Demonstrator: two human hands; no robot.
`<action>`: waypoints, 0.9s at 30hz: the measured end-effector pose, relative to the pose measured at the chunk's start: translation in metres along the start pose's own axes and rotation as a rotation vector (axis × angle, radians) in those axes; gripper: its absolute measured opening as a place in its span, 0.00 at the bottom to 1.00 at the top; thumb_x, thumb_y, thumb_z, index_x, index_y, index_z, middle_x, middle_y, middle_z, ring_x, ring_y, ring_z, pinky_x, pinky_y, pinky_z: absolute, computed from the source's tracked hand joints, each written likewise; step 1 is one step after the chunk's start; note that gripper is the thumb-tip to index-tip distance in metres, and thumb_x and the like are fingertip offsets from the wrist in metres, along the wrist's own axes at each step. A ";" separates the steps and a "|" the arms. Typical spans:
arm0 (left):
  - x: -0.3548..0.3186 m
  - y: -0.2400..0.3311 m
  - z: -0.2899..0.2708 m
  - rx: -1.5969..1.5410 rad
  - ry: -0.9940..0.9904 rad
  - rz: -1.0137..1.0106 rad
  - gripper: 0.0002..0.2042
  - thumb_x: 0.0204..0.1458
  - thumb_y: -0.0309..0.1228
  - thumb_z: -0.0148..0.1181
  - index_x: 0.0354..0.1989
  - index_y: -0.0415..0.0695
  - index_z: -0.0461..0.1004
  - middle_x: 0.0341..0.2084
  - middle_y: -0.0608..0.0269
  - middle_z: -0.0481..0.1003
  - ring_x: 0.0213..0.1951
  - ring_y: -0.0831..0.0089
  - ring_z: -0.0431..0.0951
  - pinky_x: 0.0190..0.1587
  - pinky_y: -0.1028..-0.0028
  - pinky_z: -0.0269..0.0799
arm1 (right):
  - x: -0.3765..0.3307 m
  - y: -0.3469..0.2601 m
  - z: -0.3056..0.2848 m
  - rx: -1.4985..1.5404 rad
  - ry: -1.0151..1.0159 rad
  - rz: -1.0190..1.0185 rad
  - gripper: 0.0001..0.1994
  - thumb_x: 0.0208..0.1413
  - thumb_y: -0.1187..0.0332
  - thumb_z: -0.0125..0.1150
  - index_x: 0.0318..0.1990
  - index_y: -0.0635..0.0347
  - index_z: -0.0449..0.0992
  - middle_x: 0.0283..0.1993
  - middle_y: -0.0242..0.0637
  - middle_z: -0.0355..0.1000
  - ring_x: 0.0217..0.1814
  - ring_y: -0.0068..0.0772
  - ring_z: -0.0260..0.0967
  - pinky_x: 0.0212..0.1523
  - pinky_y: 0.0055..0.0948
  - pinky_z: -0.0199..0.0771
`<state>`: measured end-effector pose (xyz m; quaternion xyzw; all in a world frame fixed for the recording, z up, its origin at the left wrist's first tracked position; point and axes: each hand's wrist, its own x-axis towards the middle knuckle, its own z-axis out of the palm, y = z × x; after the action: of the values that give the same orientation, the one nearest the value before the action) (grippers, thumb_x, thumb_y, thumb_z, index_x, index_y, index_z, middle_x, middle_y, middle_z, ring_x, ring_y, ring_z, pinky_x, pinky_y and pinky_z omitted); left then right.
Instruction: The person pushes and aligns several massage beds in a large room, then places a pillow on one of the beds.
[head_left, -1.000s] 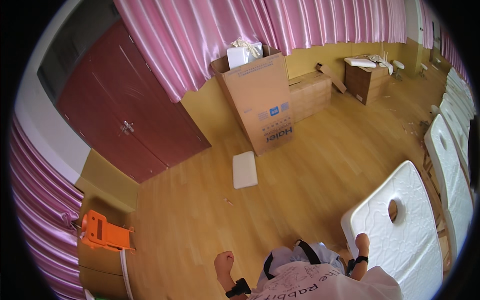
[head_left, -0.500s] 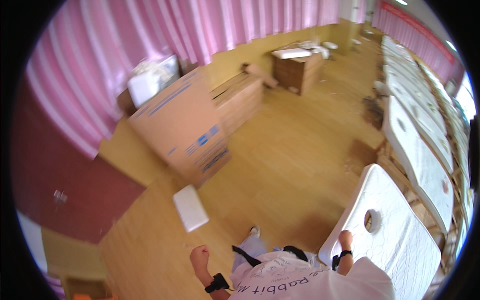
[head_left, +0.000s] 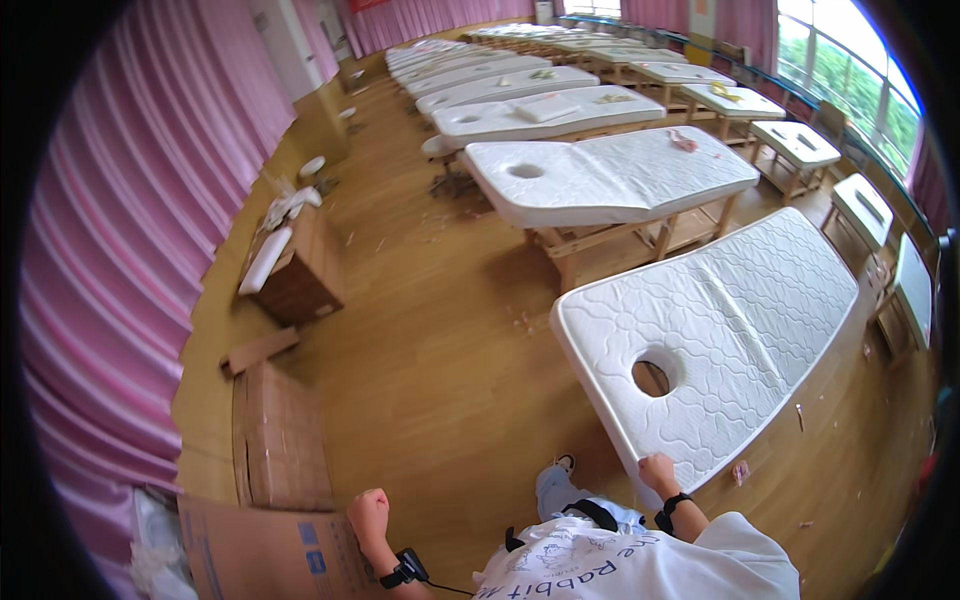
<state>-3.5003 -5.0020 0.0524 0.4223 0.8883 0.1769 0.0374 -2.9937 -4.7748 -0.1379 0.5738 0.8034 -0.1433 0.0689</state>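
Observation:
My left hand (head_left: 369,515) is curled into a fist and holds nothing I can see. It is out in front of me over the floor, nearest the large cardboard box (head_left: 270,555) with blue print. My right hand (head_left: 657,470) is a fist too, overlapping the near corner of a white quilted massage bed (head_left: 720,310) with a round face hole. Whether that hand touches the bed cannot be told, but nothing shows in its fingers. Both wrists wear black bands.
Rows of white padded beds (head_left: 610,175) on wooden frames stretch away at the far side. Brown cartons (head_left: 285,435) line the left wall below pink curtains (head_left: 110,250). A stool (head_left: 440,150) stands beside one bed. Scraps (head_left: 740,472) litter the wooden floor (head_left: 420,330).
My view has swung to the right, bringing the bed rows and windows into sight. The cartons now appear farther left. Both fists stay closed.

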 end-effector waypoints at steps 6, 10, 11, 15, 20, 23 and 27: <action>0.144 0.115 0.050 -0.115 -0.239 0.294 0.04 0.34 0.23 0.48 0.13 0.43 0.69 0.17 0.53 0.70 0.21 0.57 0.70 0.21 0.65 0.62 | -0.009 0.001 0.020 0.104 0.256 -0.052 0.06 0.35 0.65 0.51 0.13 0.50 0.72 0.18 0.36 0.70 0.21 0.40 0.70 0.21 0.39 0.68; 0.228 0.182 0.092 -0.075 -0.391 0.478 0.04 0.34 0.25 0.47 0.14 0.45 0.69 0.18 0.57 0.71 0.22 0.58 0.71 0.21 0.66 0.63 | -0.003 -0.011 0.033 0.117 0.508 0.045 0.06 0.32 0.66 0.53 0.09 0.50 0.68 0.11 0.35 0.65 0.14 0.39 0.66 0.15 0.39 0.63; 0.246 0.199 0.108 -0.081 -0.414 0.502 0.04 0.34 0.25 0.47 0.14 0.45 0.69 0.18 0.57 0.71 0.22 0.58 0.71 0.21 0.66 0.63 | -0.004 -0.014 0.036 0.093 0.502 0.102 0.07 0.31 0.66 0.53 0.09 0.49 0.67 0.11 0.35 0.64 0.14 0.39 0.66 0.15 0.39 0.63; 0.315 0.290 0.157 -0.122 -0.631 0.743 0.04 0.35 0.28 0.48 0.16 0.47 0.70 0.18 0.58 0.71 0.23 0.59 0.72 0.23 0.65 0.64 | 0.002 -0.023 0.039 0.128 0.582 0.258 0.09 0.32 0.67 0.53 0.08 0.50 0.63 0.09 0.35 0.62 0.12 0.40 0.63 0.13 0.39 0.60; 0.370 0.378 0.275 -0.024 -0.709 1.164 0.04 0.37 0.30 0.50 0.19 0.48 0.72 0.21 0.57 0.73 0.26 0.56 0.73 0.26 0.62 0.67 | 0.011 -0.044 0.047 0.052 0.549 0.700 0.07 0.30 0.68 0.55 0.09 0.53 0.65 0.13 0.38 0.65 0.15 0.43 0.64 0.15 0.42 0.60; 0.374 0.434 0.340 -0.083 -0.961 1.281 0.05 0.38 0.30 0.49 0.20 0.48 0.72 0.22 0.56 0.73 0.27 0.56 0.73 0.27 0.61 0.67 | 0.025 -0.055 0.056 0.003 0.475 1.062 0.04 0.30 0.68 0.54 0.12 0.55 0.71 0.15 0.40 0.67 0.17 0.45 0.66 0.17 0.43 0.62; 0.357 0.447 0.395 0.042 -0.880 1.576 0.06 0.41 0.29 0.48 0.19 0.49 0.73 0.20 0.57 0.73 0.27 0.56 0.74 0.25 0.60 0.67 | 0.037 -0.061 0.051 0.059 0.288 1.322 0.07 0.37 0.66 0.52 0.15 0.55 0.74 0.19 0.41 0.70 0.22 0.45 0.69 0.23 0.44 0.67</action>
<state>-3.3142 -4.3580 -0.1326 0.9386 0.2497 -0.0425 0.2344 -3.0662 -4.7752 -0.1873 0.9596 0.2804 -0.0151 0.0184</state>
